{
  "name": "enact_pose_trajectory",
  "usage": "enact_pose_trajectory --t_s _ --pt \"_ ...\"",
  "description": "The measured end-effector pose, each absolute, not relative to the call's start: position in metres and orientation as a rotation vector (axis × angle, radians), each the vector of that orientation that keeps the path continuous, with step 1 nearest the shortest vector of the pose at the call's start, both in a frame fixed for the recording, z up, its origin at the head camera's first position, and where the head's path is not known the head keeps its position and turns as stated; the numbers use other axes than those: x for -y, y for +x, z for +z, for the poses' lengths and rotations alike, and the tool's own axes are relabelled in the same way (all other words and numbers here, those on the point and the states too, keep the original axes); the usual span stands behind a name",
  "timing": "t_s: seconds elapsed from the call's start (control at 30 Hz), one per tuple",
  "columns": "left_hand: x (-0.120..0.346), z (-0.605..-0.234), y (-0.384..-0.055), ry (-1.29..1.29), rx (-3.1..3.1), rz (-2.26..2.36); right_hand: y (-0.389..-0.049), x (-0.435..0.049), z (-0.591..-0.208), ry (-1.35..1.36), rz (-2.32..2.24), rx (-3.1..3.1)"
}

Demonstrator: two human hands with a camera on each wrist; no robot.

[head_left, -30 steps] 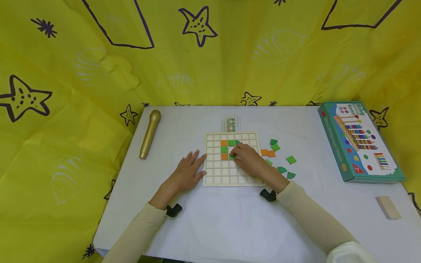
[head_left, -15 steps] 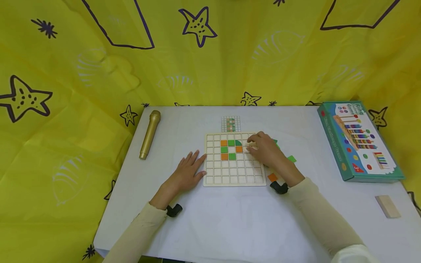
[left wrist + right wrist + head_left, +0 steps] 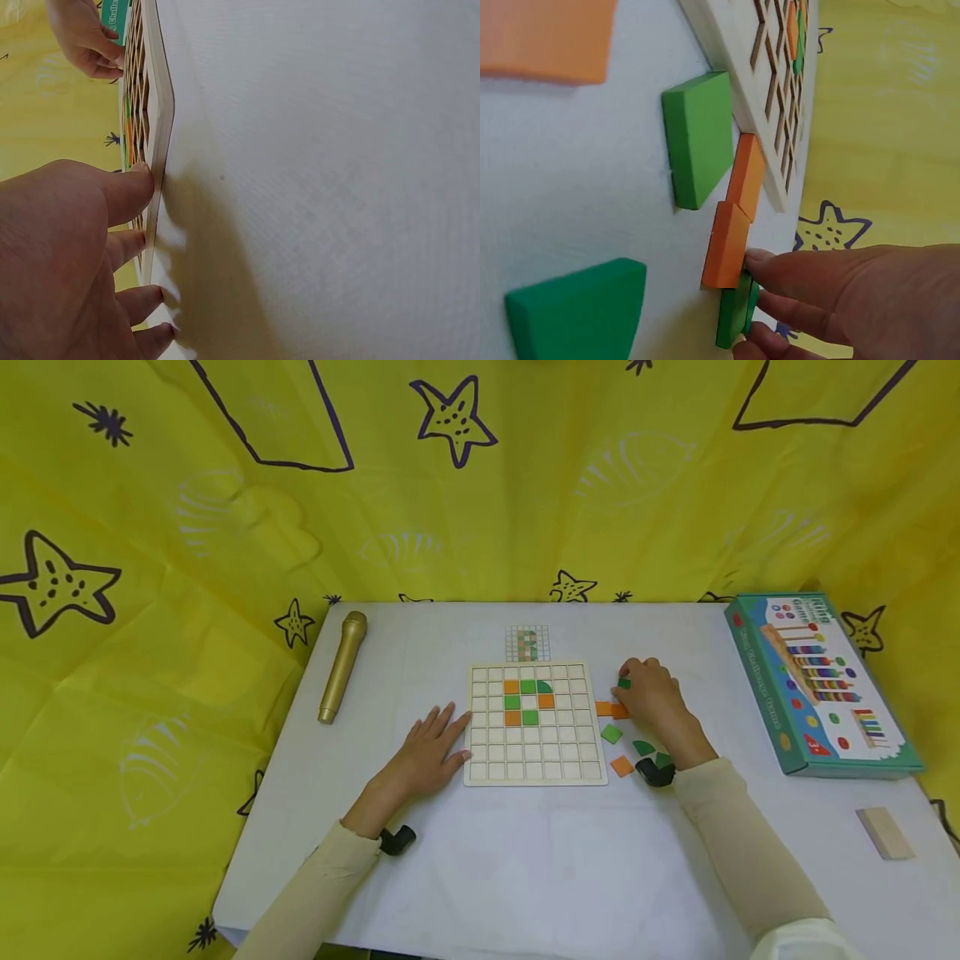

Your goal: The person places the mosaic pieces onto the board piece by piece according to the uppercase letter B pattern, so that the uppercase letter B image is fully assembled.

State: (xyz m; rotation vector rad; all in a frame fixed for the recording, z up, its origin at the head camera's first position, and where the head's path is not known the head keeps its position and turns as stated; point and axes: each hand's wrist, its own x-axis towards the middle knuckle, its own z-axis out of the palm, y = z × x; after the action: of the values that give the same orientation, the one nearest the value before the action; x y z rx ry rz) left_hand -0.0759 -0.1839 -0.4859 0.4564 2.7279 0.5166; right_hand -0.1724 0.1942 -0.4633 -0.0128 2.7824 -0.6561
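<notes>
A wooden grid board (image 3: 495,760) lies on the white table, with orange, light green and dark green tiles set in its upper middle cells. My left hand (image 3: 431,752) rests flat at the board's left side, fingers spread; in the left wrist view its thumb (image 3: 131,191) touches the edge. Beyond the board's right side, my right hand (image 3: 652,697) pinches a dark green quarter-circle tile (image 3: 624,682) between thumb and fingers. Right by those fingertips lie a light green tile (image 3: 733,315) and two orange tiles (image 3: 726,247), partly overlapped by the hand in the head view.
More loose tiles lie right of the board: a light green square (image 3: 611,733), an orange square (image 3: 622,766) and dark green quarter circles (image 3: 642,747). A pattern card (image 3: 527,643) sits behind the board. Further out are a gold microphone (image 3: 342,668), a game box (image 3: 832,685) and a wooden block (image 3: 885,832).
My right hand has left the board and moved right to the loose tiles, where it now pinches a dark green one. An orange tile shows in the cell it uncovered. My left hand stays put.
</notes>
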Motion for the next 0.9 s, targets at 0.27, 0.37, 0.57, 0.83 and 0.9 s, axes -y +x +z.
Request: enact_pose_trajectory --t_s 0.27,0.37,0.57,0.83,0.9 --pt "0.185 -0.486 -0.076 0.457 -2.724 0.507 -0.183 -0.191 -0.467 -0.091 -0.729 -2.744" --pt "0.185 -0.486 -0.076 0.462 -2.723 0.519 -0.183 -0.191 -0.468 -0.071 -0.741 -2.726" --pt "0.186 -0.488 -0.078 0.464 -2.714 0.511 -0.180 -0.196 -0.468 -0.080 -0.693 -2.768" --pt "0.186 -0.488 -0.077 0.454 -2.721 0.517 -0.179 -0.201 -0.469 -0.161 -0.731 -2.740" --pt "0.185 -0.487 -0.077 0.453 -2.722 0.522 -0.179 -0.201 -0.469 -0.169 -0.740 -2.735"
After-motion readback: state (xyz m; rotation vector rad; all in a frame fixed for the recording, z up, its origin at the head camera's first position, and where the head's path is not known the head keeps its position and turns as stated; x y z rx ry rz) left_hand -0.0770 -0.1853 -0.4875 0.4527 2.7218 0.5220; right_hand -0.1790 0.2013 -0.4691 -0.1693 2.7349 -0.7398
